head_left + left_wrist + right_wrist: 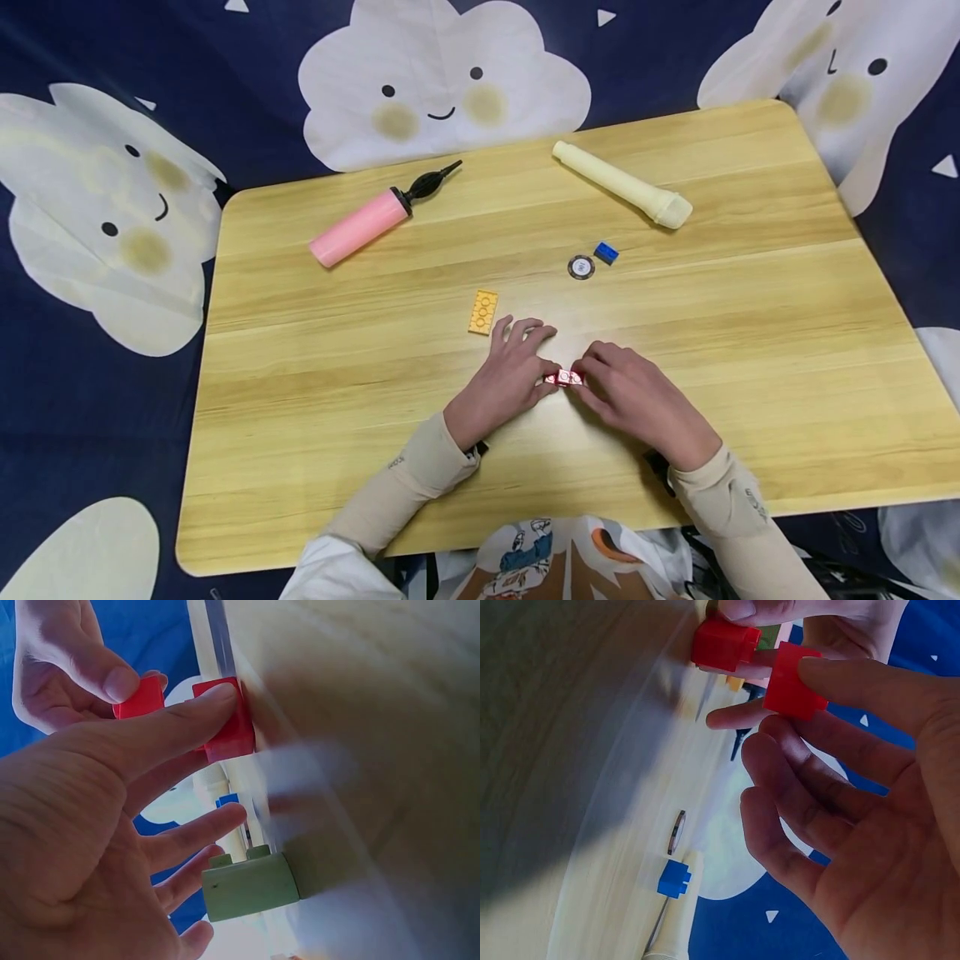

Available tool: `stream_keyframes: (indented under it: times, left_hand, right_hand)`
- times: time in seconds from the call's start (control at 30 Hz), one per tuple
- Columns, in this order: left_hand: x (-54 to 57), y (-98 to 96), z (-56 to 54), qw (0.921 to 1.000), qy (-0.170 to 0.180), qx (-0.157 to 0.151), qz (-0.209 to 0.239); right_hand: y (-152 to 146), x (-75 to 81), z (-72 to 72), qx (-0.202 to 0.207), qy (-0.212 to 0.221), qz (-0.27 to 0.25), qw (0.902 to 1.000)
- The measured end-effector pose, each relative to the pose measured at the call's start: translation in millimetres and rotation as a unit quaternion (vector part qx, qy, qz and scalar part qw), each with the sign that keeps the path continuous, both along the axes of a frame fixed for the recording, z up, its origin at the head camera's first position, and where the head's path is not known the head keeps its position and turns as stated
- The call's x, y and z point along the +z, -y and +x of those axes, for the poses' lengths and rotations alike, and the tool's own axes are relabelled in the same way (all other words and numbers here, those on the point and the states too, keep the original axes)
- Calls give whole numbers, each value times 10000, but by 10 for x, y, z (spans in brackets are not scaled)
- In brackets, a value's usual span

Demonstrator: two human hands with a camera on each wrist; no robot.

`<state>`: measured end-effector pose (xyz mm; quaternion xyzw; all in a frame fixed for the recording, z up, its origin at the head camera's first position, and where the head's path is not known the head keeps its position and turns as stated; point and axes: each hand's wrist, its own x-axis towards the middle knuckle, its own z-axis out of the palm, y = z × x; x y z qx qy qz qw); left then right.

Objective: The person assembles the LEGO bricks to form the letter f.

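At the left on the wooden table (300,417), a pink hand air pump (360,227), then a yellow toy building brick (483,312), with a green brick (251,889) near the left hand (512,371). Between left thumb and index finger, pinched firmly, a left red brick (234,739), the other fingers loosely spread; just beside it, a right red brick (786,686), pinched by thumb and index finger of the right hand (637,396), its remaining fingers bent. Farther back, a poker chip (581,267), a blue brick (606,253) and a cream microphone (618,182).

Right hand (881,840), frame right, pinched one red block (786,681); left hand (840,630), top, gripped second red block (721,646). Blue block (673,879) lay below centre.
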<state>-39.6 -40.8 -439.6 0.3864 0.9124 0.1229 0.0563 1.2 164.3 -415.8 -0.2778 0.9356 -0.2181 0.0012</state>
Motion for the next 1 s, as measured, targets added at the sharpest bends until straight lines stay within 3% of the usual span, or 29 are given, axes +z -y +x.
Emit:
stream_keyframes:
  times: [0.47,1.0]
  left_hand:
    - [50,49,-43,9995,-109,-45,292]
    - [22,13,-2,9995,-188,-78,225]
  right_hand:
    - [60,-22,-58,-20,98,100,9999]
    - [117,-71,-81,57,120,185,9997]
